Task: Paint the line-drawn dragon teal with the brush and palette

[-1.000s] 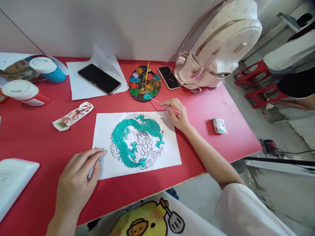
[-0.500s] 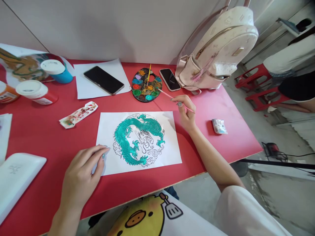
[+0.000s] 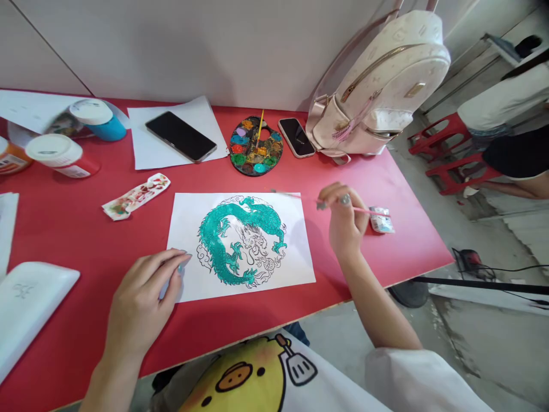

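A white sheet with a teal-painted dragon (image 3: 240,243) lies on the red table (image 3: 369,171). My left hand (image 3: 143,297) rests on the sheet's lower left corner, fingers stretched out and pressing the paper. My right hand (image 3: 345,220) hovers just right of the sheet, pinched on a thin pink paintbrush (image 3: 300,197) whose tip points left over the sheet's top right corner. A round paint palette (image 3: 255,146) with many colours and a yellow brush lying on it sits beyond the sheet.
Two phones (image 3: 180,136) (image 3: 295,137) lie near the palette, one on white paper. A cream backpack (image 3: 381,80) leans at the back right. Paint jars (image 3: 60,154) stand far left, a stained paper strip (image 3: 135,197) nearby. A small packet (image 3: 381,220) lies near my right hand. Another person sits by red stools (image 3: 454,154).
My right hand has pulled the brush back from the palette, moving right and toward me above the sheet's right side. The left hand stayed on the paper.
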`<state>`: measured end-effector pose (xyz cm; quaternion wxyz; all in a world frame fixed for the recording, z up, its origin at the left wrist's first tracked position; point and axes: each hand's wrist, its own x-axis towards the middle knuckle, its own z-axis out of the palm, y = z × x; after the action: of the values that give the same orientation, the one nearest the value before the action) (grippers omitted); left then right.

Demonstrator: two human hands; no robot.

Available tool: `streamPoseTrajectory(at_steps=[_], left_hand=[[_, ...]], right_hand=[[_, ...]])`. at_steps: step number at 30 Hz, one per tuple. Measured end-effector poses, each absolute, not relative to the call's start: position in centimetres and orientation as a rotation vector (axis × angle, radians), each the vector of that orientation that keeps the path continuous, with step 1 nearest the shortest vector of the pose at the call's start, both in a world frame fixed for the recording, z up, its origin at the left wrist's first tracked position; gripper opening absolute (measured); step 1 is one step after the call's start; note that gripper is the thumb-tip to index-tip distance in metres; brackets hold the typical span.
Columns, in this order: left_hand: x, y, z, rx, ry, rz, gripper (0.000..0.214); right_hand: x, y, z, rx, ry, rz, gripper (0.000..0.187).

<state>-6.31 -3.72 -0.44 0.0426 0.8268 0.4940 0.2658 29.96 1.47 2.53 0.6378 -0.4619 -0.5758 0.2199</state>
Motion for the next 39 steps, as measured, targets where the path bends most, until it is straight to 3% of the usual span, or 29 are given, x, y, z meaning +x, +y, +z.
streamPoseTrajectory(at_steps=[10, 39], left_hand=[[-6.2, -3.8, -0.2, 2.445, 1.551, 0.775, 0.028], [-6.3, -3.8, -0.4, 2.462, 1.508, 0.801, 0.030]], right_hand=[[25.6, -10.2, 1.4, -1.085, -1.461, 0.834, 0.041], [25.3, -10.2, 0.9, -1.135, -1.599, 0.805, 0.041]])
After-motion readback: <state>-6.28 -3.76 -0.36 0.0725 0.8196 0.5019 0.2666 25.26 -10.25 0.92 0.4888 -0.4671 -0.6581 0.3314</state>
